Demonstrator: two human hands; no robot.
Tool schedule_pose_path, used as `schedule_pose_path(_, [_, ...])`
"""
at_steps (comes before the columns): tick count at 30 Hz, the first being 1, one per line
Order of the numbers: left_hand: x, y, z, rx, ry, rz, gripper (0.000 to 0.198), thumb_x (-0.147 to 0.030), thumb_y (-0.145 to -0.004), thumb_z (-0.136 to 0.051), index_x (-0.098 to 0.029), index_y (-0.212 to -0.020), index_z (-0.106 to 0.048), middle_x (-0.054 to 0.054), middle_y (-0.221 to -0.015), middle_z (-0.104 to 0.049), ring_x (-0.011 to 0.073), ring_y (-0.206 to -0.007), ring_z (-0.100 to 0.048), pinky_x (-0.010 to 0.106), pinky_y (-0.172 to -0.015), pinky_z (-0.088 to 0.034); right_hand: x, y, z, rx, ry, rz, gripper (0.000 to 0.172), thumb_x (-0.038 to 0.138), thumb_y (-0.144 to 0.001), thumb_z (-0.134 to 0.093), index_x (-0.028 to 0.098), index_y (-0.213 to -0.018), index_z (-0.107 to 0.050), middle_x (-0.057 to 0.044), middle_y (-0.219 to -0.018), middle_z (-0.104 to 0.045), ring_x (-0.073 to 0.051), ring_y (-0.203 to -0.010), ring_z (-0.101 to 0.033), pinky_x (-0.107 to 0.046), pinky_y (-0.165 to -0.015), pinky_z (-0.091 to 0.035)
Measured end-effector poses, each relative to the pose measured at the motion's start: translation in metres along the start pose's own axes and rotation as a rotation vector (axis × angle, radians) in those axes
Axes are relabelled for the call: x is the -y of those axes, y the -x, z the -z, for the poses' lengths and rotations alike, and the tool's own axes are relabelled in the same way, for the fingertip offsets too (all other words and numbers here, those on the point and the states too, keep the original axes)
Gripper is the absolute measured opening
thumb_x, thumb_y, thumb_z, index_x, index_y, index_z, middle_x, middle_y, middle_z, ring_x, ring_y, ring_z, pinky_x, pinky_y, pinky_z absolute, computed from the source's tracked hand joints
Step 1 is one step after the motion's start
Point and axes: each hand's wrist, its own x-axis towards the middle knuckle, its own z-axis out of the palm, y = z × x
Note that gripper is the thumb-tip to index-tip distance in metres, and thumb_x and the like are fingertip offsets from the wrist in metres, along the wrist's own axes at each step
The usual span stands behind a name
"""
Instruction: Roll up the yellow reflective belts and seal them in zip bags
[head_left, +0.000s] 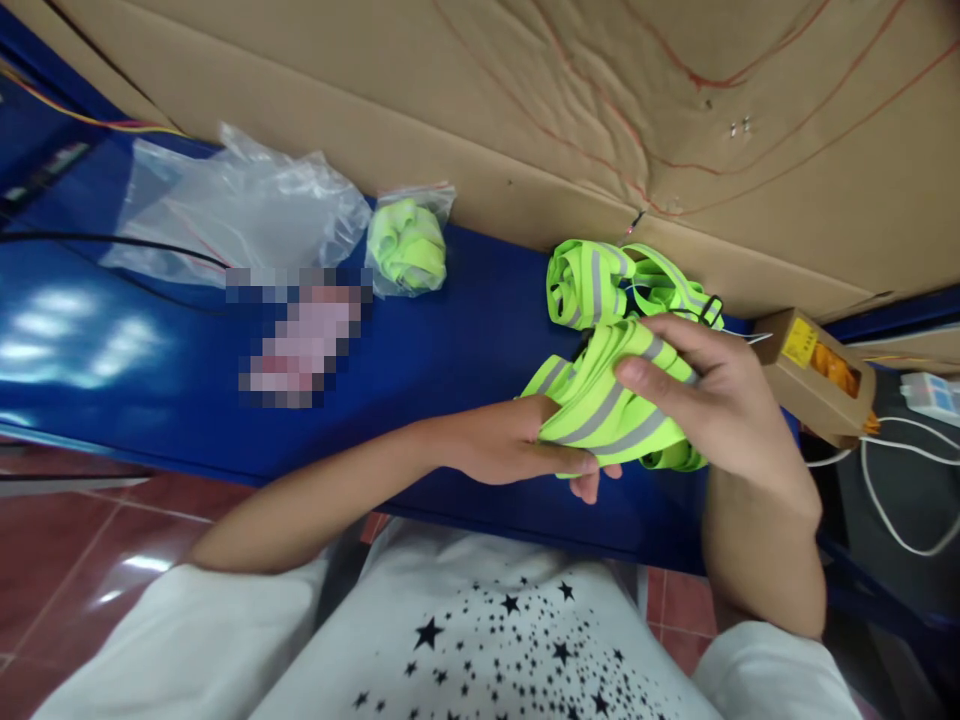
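Note:
A yellow-green reflective strap (607, 395) with grey stripes, gathered in folds, is held between both hands above the blue table. My left hand (517, 440) grips its lower left part, thumb across the front and some fingertips showing below. My right hand (712, 390) is closed on the upper right, with its thumb pressed on the folds. Right behind lie a rolled reflective strap (589, 283) and a looser heap of the same strap (675, 285) with black buckle parts. More yellow-green strap (679, 457) shows below my right hand.
A small clear bag (409, 250) with a rolled strap inside stands against the cardboard wall (480, 120). Large clear plastic bags (247, 215) and a blurred-out pinkish item (307, 340) lie left on the blue table (465, 330). A cardboard box (817, 375) and white cables (870, 490) are at the right.

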Motion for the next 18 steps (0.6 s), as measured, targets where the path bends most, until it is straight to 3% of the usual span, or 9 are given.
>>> schedule_pose_path(4, [-0.004, 0.004, 0.000, 0.021, -0.095, -0.036, 0.031, -0.029, -0.108, -0.051, -0.010, -0.099, -0.074, 0.015, -0.110, -0.078, 0.0229, -0.113, -0.072, 0.035, -0.101, -0.059, -0.013, -0.008, -0.008, 0.161, -0.140, -0.108, 0.031, 0.054, -0.097, -0.068, 0.027, -0.113, -0.073, 0.000, -0.094, -0.074, -0.014, -0.070, -0.067, -0.025, -0.058, -0.054])
schedule_pose_path(8, [-0.005, 0.004, 0.000, 0.024, -0.066, -0.010, 0.035, -0.029, -0.109, -0.047, -0.008, -0.125, -0.070, 0.017, -0.130, -0.073, 0.0208, -0.113, -0.074, 0.036, -0.106, -0.058, -0.016, -0.011, -0.016, 0.007, -0.020, 0.010, 0.032, 0.050, -0.097, -0.069, 0.025, -0.116, -0.071, -0.005, -0.115, -0.075, -0.018, -0.093, -0.072, -0.029, -0.077, -0.059])
schedule_pose_path(11, [-0.002, 0.005, 0.000, 0.079, -0.093, -0.041, 0.038, -0.026, -0.108, -0.048, -0.012, -0.140, -0.063, 0.014, -0.144, -0.067, 0.0207, -0.131, -0.067, 0.035, -0.117, -0.051, -0.009, -0.005, -0.013, 0.132, 0.162, 0.120, 0.042, 0.055, -0.100, -0.064, 0.024, -0.128, -0.070, -0.008, -0.124, -0.076, -0.024, -0.112, -0.073, -0.039, -0.096, -0.059])
schedule_pose_path(13, [0.002, 0.006, 0.000, 0.075, -0.180, -0.089, 0.031, -0.027, -0.106, -0.052, -0.013, -0.127, -0.070, 0.013, -0.133, -0.072, 0.0212, -0.128, -0.066, 0.033, -0.116, -0.051, -0.005, 0.001, -0.011, 0.248, 0.317, 0.183, 0.067, 0.065, -0.095, -0.066, 0.021, -0.145, -0.061, -0.012, -0.143, -0.068, -0.032, -0.131, -0.065, -0.050, -0.111, -0.053])
schedule_pose_path(15, [0.005, 0.009, -0.001, 0.048, -0.219, -0.091, 0.026, -0.030, -0.104, -0.055, -0.013, -0.108, -0.075, 0.011, -0.110, -0.078, 0.0200, -0.109, -0.071, 0.030, -0.104, -0.056, -0.003, 0.006, -0.011, 0.338, 0.420, 0.204, 0.093, 0.076, -0.085, -0.070, 0.019, -0.156, -0.050, -0.014, -0.157, -0.056, -0.037, -0.142, -0.056, -0.056, -0.115, -0.049])
schedule_pose_path(18, [0.006, 0.010, -0.005, 0.065, -0.120, -0.029, 0.025, -0.033, -0.101, -0.060, -0.014, -0.092, -0.074, 0.006, -0.089, -0.075, 0.0167, -0.088, -0.069, 0.027, -0.090, -0.059, -0.003, 0.009, -0.011, 0.443, 0.450, 0.187, 0.106, 0.079, -0.076, -0.076, 0.023, -0.160, -0.046, -0.012, -0.158, -0.055, -0.036, -0.140, -0.058, -0.052, -0.110, -0.054])
